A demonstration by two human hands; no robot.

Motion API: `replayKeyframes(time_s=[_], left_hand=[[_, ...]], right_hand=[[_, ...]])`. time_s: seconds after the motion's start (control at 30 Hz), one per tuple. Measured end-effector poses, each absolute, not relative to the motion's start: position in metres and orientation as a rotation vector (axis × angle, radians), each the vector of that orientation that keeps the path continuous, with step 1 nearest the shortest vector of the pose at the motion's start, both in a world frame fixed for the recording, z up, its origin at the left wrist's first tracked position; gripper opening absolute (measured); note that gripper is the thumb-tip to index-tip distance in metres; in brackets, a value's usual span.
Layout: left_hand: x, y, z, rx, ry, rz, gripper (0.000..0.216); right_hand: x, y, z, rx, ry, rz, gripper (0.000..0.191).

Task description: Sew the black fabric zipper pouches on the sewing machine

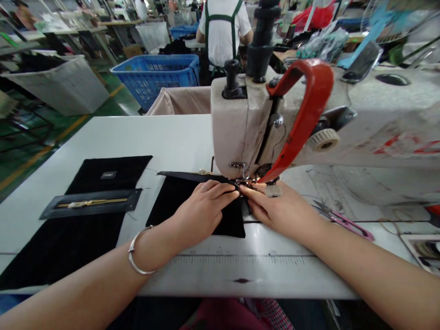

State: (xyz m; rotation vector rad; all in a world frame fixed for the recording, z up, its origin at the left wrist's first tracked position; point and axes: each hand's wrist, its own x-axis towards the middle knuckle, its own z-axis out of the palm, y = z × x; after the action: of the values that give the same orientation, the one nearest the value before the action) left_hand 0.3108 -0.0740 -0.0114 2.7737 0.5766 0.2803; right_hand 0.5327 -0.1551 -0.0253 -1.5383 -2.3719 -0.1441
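A black fabric piece (178, 201) lies on the white table under the needle of a cream sewing machine (237, 128). My left hand (202, 208) rests flat on this fabric, fingers stretched out toward the presser foot (244, 183). My right hand (275, 208) lies flat just right of the needle, its fingertips meeting the left hand's at the foot. A black zipper strip (185, 175) runs along the fabric's far edge. An orange-red guard (305, 119) curves down over the needle area.
More black fabric (103, 172) with a gold-zipper strip (92, 202) lies at the left. Pink-handled snips (340, 220) lie at the right. Behind the table stand a blue basket (158, 75), a grey bin (62, 85) and a person in a white shirt (223, 32).
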Motion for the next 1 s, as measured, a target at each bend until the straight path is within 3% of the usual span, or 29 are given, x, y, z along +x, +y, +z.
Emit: replayKeyframes(time_s=[0.47,0.6,0.7,1.0], left_hand=[[0.311,-0.072,-0.012,2.793,0.577,0.246,0.057],[0.31,-0.071,-0.013,2.787,0.578,0.251,0.057],[0.31,-0.07,-0.014,2.79,0.573,0.244,0.056],[0.308,-0.071,-0.014,2.782,0.555,0.258,0.056]], right_hand=[[0.531,-0.153,-0.023,-1.559,-2.267,-0.056,0.026],[0.539,-0.154,-0.021,-1.613,-1.833,0.006,0.018],[0.546,-0.152,-0.019,-1.746,-1.507,-0.09,0.024],[0.546,-0.147,-0.021,-1.723,-1.582,-0.16,0.023]])
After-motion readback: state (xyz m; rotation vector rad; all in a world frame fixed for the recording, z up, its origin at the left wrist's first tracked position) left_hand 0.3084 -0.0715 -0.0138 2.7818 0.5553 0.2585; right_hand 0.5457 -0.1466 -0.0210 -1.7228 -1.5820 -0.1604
